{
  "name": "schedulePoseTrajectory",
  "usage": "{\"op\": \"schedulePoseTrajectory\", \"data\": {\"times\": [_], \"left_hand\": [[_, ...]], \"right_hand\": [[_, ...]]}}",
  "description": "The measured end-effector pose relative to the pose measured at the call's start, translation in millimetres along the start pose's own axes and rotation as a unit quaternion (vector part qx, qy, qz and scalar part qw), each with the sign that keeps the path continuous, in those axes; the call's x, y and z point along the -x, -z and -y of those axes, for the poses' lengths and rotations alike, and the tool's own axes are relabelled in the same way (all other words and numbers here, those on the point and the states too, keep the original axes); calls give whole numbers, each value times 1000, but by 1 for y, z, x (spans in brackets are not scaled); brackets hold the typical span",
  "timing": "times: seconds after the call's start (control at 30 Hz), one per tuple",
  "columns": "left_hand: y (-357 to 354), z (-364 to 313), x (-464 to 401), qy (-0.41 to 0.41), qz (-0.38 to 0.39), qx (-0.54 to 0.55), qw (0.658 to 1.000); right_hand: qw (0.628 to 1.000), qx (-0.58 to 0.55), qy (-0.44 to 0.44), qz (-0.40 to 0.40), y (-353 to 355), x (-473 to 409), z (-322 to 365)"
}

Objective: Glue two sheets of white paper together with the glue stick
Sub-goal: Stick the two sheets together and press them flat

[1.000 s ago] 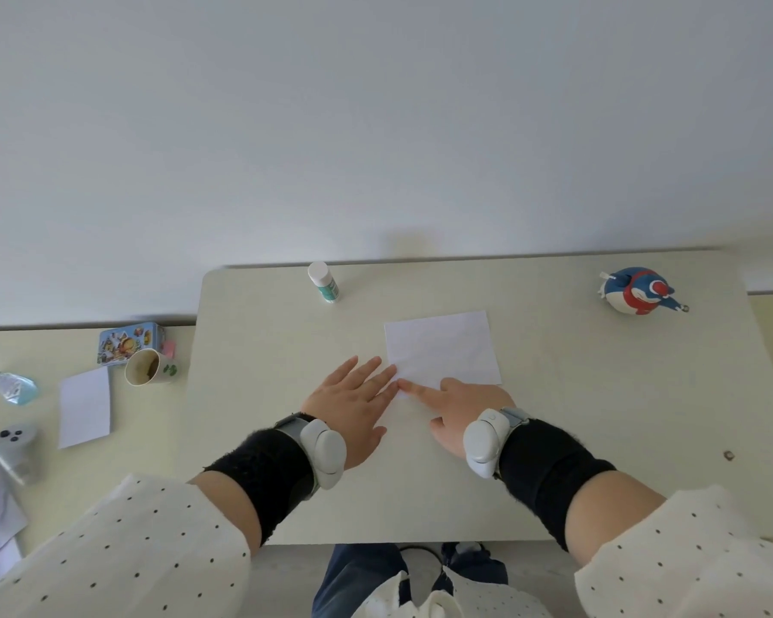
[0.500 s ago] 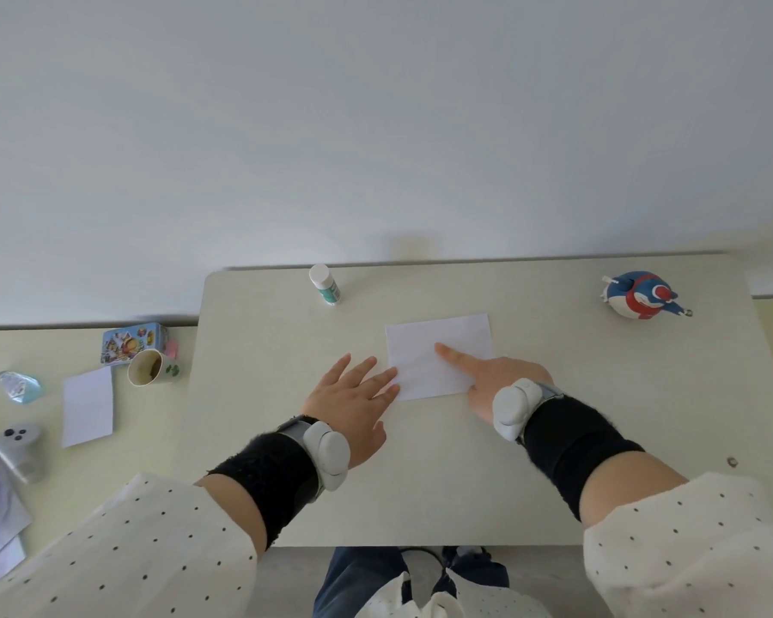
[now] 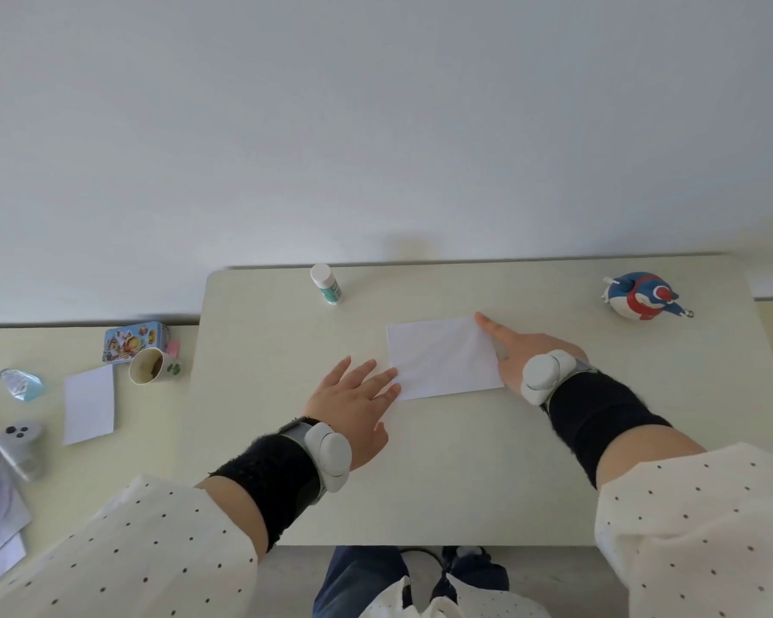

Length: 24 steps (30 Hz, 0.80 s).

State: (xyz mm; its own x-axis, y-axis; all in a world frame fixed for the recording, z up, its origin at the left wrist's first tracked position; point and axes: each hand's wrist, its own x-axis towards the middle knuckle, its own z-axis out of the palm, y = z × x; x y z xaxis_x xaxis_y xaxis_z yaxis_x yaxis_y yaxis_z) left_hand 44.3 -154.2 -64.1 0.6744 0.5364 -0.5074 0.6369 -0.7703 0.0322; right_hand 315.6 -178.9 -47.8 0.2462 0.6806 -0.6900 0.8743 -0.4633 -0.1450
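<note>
- Head view, centre of frame: the white paper [image 3: 442,359] lay flat on the counter [image 3: 465,475]; whether it was one sheet or two stacked could not be told.
- Head view, left hand [image 3: 353,403]: its grip was wide, fingers straight, fingertips resting on the lower left corner of the paper.
- Head view, right hand [image 3: 516,350]: its grip was wide too, the extended forefinger lying along the paper's right edge toward the upper right corner, nothing held.
- Head view, upper centre: the glue stick [image 3: 326,285] stood capped near the counter's far edge, well apart from both hands and the paper.
- Risk, judged: pressing along one edge only could skew an upper sheet, so the edges would set misaligned.
- Risk, judged: uneven fingertip pressure could trap a wrinkle or leave the far corner unbonded.
- Risk, judged: a reach across for the glue stick could drag the paper by a sleeve [image 3: 697,528].
- Head view, left of frame: a spare white sheet [image 3: 89,403] beside a cup [image 3: 150,365] might be taken by mistake.
</note>
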Motion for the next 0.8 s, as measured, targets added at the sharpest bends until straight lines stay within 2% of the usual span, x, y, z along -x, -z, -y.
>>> {"op": "schedulePoseTrajectory", "data": {"times": [0.23, 0.33, 0.57, 0.8], "left_hand": [[-5, -10, 8, 14, -17, 10, 1000], [-5, -22, 10, 16, -24, 10, 1000], [-3, -59, 8, -6, -47, 39, 998], [-14, -30, 19, 50, -64, 38, 996]], "right_hand": [[998, -47, -38, -15, -13, 4, 13], [998, -51, -9, -39, -22, 10, 21], [997, 4, 77, -9, -60, 24, 54], [995, 43, 90, 7, -61, 28, 66]]}}
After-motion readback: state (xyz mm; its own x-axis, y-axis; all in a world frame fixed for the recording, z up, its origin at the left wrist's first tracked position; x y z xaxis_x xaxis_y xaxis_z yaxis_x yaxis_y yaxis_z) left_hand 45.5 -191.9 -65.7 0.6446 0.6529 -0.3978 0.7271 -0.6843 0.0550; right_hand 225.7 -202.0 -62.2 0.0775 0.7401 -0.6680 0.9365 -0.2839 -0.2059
